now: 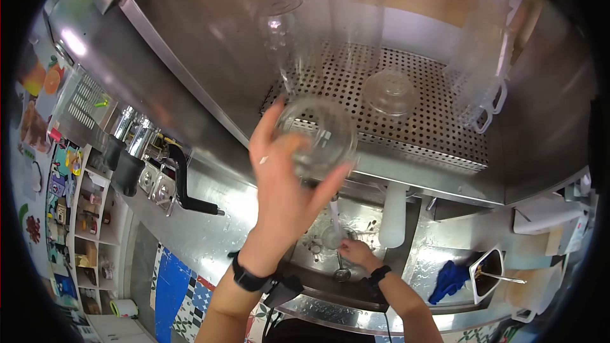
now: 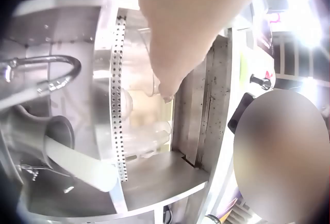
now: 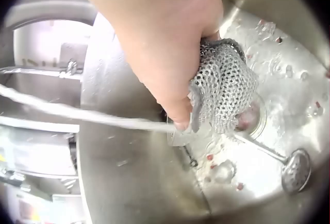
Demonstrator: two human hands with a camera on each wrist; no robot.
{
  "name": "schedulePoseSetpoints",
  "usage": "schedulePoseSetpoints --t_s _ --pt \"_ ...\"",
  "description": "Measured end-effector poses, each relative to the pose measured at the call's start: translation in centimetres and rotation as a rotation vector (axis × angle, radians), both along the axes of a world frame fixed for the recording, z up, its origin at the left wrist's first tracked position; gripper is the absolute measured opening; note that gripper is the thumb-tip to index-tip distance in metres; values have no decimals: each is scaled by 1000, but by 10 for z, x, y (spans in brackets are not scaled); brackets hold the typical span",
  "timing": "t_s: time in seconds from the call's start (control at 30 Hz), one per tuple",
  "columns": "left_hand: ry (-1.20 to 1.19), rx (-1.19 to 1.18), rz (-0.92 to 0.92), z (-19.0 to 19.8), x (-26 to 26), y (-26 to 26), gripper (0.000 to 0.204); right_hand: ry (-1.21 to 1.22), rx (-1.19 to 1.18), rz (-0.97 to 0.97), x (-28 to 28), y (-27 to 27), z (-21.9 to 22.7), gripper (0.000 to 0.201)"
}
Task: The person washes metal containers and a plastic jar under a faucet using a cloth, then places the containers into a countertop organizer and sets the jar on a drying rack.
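Raised before the perforated rack, my left hand (image 1: 279,184) holds a clear round glass vessel (image 1: 327,133), thumb and fingers spread around its rim. In the left wrist view the left hand (image 2: 180,33) hides the vessel. Down in the sink, my right hand (image 1: 359,253) is at a clear glass piece (image 1: 333,237) under running water. The right wrist view shows the right hand (image 3: 170,48) gripping a silvery mesh cloth (image 3: 224,87); a clear rim shows below the thumb. A perforated metal spoon (image 3: 296,171) lies on the sink floor beside it.
On the perforated rack (image 1: 413,133) stand an upturned glass (image 1: 391,92), tall clear vessels (image 1: 356,19) and clear pitchers (image 1: 480,82). A white cylinder (image 1: 394,216) hangs over the sink. To the right are a blue cloth (image 1: 449,281) and a square container (image 1: 488,274); portafilter handles (image 1: 184,184) project left.
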State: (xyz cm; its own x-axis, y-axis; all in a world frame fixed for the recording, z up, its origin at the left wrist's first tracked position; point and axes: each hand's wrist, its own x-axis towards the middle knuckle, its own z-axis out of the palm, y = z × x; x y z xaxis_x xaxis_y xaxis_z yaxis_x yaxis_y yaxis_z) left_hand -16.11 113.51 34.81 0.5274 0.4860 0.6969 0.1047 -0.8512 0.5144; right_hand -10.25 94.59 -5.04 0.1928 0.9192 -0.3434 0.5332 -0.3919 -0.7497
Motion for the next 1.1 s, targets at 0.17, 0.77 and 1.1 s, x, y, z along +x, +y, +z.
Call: schedulePoseSetpoints --t_s 0.17,0.77,1.1 --pt "187 133 110 -10 58 4 67 -123 263 -104 -13 -3 22 21" --pt "12 -1086 -338 -170 -116 -89 99 1625 -308 -518 -2 -2 202 45" --pt "-160 -1263 -233 -157 -152 -61 91 1603 17 -903 -21 43 171 32"
